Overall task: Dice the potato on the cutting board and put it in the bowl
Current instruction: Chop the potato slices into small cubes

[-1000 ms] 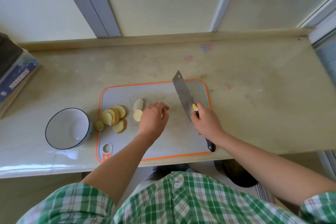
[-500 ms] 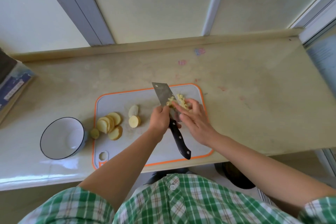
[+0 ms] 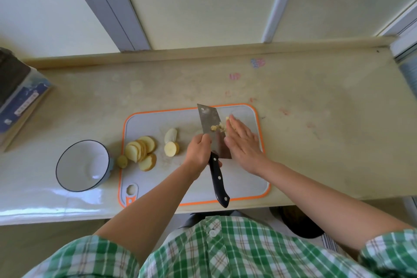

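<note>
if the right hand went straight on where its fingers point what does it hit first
The diced potato at the fingertips of the right hand, then probably the knife blade held by the left hand; depth is unclear.

orange-rimmed grey cutting board [image 3: 158, 119], white dark-rimmed bowl [image 3: 67, 178], green plaid shirt [image 3: 225, 253]

From the diced potato [image 3: 220, 127] to the bowl [image 3: 76, 160], the direct way leftwards is blocked: two potato chunks [image 3: 171, 148] lie just beside your left hand [image 3: 198, 151], which grips the cleaver [image 3: 209, 122], then come the fanned potato slices [image 3: 141, 150], and one small slice [image 3: 122, 161] sits at the board's edge, just beside the bowl. The far strip of the cutting board [image 3: 158, 122] behind them is bare, and the counter [image 3: 169, 88] beyond it is open up to the back ledge [image 3: 203, 52].
</note>
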Demonstrator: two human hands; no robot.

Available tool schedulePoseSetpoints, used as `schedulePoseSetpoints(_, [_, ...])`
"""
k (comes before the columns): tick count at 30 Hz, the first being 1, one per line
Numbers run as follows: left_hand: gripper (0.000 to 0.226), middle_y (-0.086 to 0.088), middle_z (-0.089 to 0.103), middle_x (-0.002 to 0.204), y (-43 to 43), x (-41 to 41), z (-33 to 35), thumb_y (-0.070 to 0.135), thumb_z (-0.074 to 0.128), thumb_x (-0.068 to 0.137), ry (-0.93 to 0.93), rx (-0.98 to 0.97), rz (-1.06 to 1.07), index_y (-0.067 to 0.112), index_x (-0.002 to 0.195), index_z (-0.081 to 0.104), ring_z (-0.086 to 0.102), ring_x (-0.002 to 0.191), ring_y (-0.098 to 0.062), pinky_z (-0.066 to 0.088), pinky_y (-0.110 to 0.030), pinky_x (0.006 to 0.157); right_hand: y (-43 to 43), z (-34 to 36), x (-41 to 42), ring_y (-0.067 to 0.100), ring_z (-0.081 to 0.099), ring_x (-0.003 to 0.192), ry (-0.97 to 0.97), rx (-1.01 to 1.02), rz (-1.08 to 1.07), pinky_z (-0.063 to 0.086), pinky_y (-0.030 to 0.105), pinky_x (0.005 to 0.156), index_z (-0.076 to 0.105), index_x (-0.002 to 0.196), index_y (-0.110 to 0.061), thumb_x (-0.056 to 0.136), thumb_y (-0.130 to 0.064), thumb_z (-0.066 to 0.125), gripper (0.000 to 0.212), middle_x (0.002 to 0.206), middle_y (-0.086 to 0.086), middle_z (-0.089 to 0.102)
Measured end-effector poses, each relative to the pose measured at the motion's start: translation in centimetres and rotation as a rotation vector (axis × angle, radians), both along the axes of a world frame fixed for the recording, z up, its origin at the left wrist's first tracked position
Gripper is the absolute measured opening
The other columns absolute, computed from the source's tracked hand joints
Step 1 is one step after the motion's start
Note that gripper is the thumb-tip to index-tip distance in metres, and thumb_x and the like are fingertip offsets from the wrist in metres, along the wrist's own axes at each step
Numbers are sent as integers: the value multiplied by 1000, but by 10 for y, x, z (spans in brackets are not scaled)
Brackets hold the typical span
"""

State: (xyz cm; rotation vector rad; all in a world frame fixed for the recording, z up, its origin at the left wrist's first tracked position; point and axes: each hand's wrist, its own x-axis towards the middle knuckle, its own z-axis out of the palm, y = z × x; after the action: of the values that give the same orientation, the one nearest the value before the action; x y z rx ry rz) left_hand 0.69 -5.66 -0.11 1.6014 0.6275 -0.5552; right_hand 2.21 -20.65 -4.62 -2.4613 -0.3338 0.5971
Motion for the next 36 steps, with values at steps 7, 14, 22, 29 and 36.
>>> schedulePoseSetpoints(7, [30, -24, 59, 77, 0, 0, 5, 12, 31, 94, -45, -6, -42, -7, 93, 54, 60, 50, -34, 50, -38, 52, 15, -1, 4, -5, -10, 142, -58, 99, 114, 0, 35, 117, 9, 151, -27, 94, -51, 7, 62, 158, -16, -1])
schedulePoseSetpoints(14, [22, -20, 47, 79, 3, 1, 6, 12, 30, 92, -52, 52, -56, 4, 85, 49, 60, 46, -32, 45, -33, 51, 4, -2, 11, 2, -9, 144, -51, 3, 67, 1, 31, 115, 4, 152, -20, 92, -53, 6, 68, 158, -9, -6])
schedulePoseSetpoints(22, [19, -16, 39, 78, 7, -1, 5, 13, 31, 93, -62, 81, -23, 6, 82, 45, 58, 49, -29, 44, -25, 42, 3, -5, 14, 8, -8, 146, 9, -75, 9, 4, 35, 116, 6, 152, -17, 103, -39, 18, 55, 160, -3, -5])
schedulePoseSetpoints(29, [17, -13, 34, 73, 6, 0, 7, 12, 31, 92, -70, 80, 13, 9, 78, 39, 52, 52, -30, 41, -22, 39, 0, 0, 10, 11, -10, 146, -3, -40, -30, 3, 36, 116, 8, 152, -21, 101, -45, 15, 57, 159, -3, -8])
schedulePoseSetpoints(36, [17, -14, 41, 75, 5, -2, 9, 12, 32, 94, -78, 56, 90, 9, 81, 43, 51, 50, -25, 46, -27, 44, 1, 7, 6, 14, -11, 146, -60, 19, -22, 3, 39, 118, 17, 150, -28, 102, -43, 21, 51, 160, -1, -9])
